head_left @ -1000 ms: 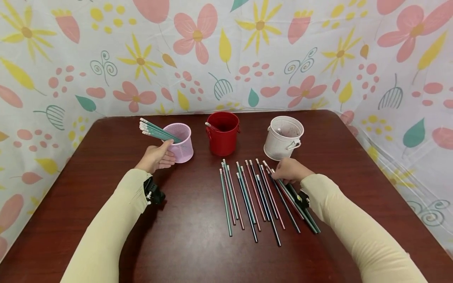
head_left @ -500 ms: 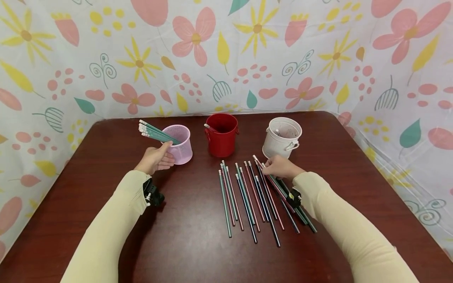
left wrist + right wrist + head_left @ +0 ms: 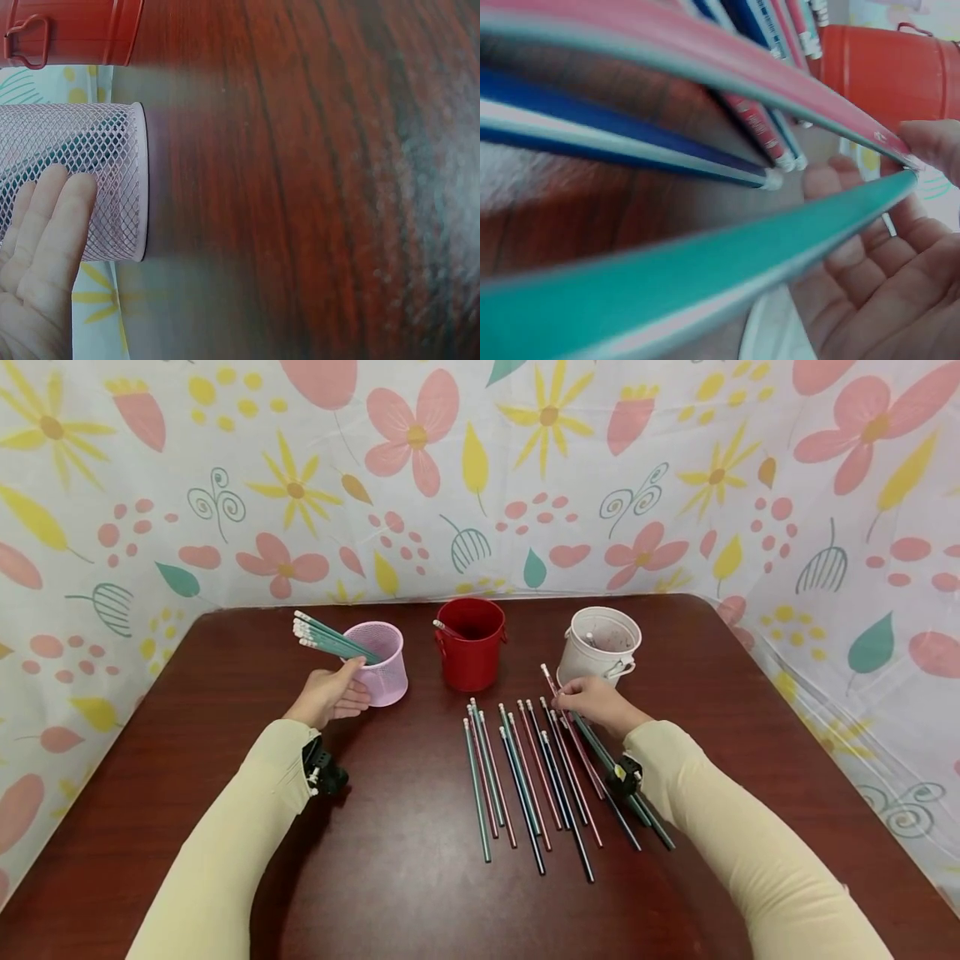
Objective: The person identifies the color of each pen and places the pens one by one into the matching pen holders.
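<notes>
My left hand point(image 3: 330, 696) rests against the pink mesh pencil cup point(image 3: 388, 683), thumb up by the rim. Straight fingers point(image 3: 56, 217) lie along its mesh in the left wrist view. A bundle of green pencils point(image 3: 333, 641) leans out of the cup to the left. My right hand point(image 3: 602, 703) pinches a red pencil point(image 3: 550, 679) near its white eraser end, in front of the white bucket point(image 3: 583, 662). In the right wrist view a green pencil point(image 3: 705, 262) also meets the fingertips; whether it is pinched too, I cannot tell.
Several red, green and dark blue pencils point(image 3: 525, 777) lie side by side on the dark wooden table point(image 3: 390, 852). A red bucket point(image 3: 471, 662) with a pencil in it stands between cup and white bucket. Behind the table hangs a flower-patterned cloth point(image 3: 480, 485).
My right hand has shifted left and slightly away from me, drawing the red pencil up from the row. A green pencil under that hand has shifted too. My left hand stays at the cup.
</notes>
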`<action>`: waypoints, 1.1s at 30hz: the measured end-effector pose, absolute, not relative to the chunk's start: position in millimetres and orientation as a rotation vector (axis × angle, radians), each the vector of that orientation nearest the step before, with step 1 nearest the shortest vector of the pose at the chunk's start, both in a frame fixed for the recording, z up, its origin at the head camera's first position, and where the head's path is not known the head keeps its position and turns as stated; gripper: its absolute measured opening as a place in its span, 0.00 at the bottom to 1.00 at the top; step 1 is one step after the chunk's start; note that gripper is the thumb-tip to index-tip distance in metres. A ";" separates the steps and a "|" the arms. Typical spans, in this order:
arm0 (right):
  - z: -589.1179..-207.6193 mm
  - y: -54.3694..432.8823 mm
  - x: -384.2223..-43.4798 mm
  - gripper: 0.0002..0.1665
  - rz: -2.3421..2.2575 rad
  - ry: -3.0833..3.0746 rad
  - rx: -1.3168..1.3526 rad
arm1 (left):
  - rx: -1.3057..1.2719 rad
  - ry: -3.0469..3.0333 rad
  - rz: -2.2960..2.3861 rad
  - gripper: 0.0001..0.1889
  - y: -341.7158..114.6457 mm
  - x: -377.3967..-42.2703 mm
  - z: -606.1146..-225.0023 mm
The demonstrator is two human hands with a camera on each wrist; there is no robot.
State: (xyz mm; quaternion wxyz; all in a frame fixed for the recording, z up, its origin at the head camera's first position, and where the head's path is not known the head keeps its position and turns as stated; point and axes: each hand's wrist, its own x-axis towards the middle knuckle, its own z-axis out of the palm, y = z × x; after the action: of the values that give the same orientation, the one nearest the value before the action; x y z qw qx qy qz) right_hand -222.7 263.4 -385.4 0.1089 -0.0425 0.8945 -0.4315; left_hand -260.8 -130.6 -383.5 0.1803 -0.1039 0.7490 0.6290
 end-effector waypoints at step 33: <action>-300.8 231.1 -215.5 0.10 -1.544 2.761 -0.455 | -0.291 2.112 1.778 0.26 -130.8 -260.1 -384.2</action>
State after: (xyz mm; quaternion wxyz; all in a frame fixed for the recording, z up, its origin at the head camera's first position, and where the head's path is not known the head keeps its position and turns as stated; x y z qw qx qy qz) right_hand -215.5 231.1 -300.8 -0.0272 -0.1423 0.8636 -0.4829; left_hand -260.1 -130.8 -384.2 0.1816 -0.1032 0.7481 0.6299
